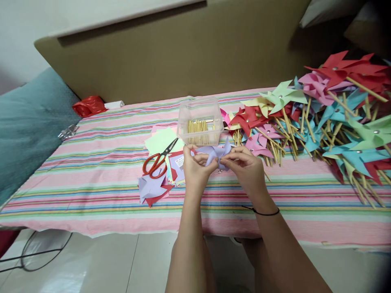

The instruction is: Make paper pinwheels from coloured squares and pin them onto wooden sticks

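Between both hands is a purple paper pinwheel (218,154) with its blades folded in. My left hand (197,167) is closed on its left side, thumb near the centre. Fingers of my right hand (244,165) pinch at the pinwheel's middle from the right; whether a small pin is between them I cannot make out. Just left of my hands, red-handled scissors (159,160) lie on green paper sheets (160,140). Cut purple and red paper pieces (151,187) are stacked below the scissors. Beyond my hands stands a clear plastic box (200,110) holding short wooden sticks (197,126).
A large heap of finished pinwheels (311,118) on sticks covers the right side of the striped cloth (106,175). At the far left lie a red plastic bag (89,106) and a white roll (114,104). A brown backrest (171,53) rises behind, beside a teal cushion (33,126).
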A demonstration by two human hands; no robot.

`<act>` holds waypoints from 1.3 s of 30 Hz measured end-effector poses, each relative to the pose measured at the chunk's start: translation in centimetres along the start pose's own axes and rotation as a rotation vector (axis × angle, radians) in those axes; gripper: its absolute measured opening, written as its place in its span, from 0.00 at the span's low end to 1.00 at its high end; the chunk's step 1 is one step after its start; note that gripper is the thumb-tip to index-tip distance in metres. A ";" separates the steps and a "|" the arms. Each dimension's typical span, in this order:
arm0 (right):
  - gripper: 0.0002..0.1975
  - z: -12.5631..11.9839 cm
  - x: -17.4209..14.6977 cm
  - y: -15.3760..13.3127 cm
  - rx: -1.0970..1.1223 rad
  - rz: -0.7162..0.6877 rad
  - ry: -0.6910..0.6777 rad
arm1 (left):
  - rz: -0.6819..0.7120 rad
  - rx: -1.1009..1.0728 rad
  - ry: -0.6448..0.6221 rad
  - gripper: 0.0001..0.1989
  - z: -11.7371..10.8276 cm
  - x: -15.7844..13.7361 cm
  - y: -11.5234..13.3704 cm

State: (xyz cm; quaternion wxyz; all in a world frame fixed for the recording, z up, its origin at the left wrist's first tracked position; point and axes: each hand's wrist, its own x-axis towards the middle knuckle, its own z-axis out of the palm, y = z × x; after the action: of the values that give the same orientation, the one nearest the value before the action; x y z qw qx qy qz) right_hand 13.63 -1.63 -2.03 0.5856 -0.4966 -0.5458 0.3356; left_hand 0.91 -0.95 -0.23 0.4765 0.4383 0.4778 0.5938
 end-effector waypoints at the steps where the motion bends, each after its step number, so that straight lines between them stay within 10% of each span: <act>1: 0.01 0.0 0.0 -0.1 -0.002 0.001 -0.001 | 0.003 0.003 0.000 0.27 0.0 0.0 0.0; 39: 0.06 0.1 -0.1 0.4 0.249 0.102 0.011 | -0.029 -0.069 -0.056 0.27 0.1 -0.1 0.2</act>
State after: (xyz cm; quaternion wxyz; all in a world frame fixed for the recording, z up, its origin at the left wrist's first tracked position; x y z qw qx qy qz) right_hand 13.61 -1.58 -2.39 0.6278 -0.4488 -0.4709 0.4274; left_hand 0.96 -1.11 0.00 0.5130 0.4310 0.4499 0.5905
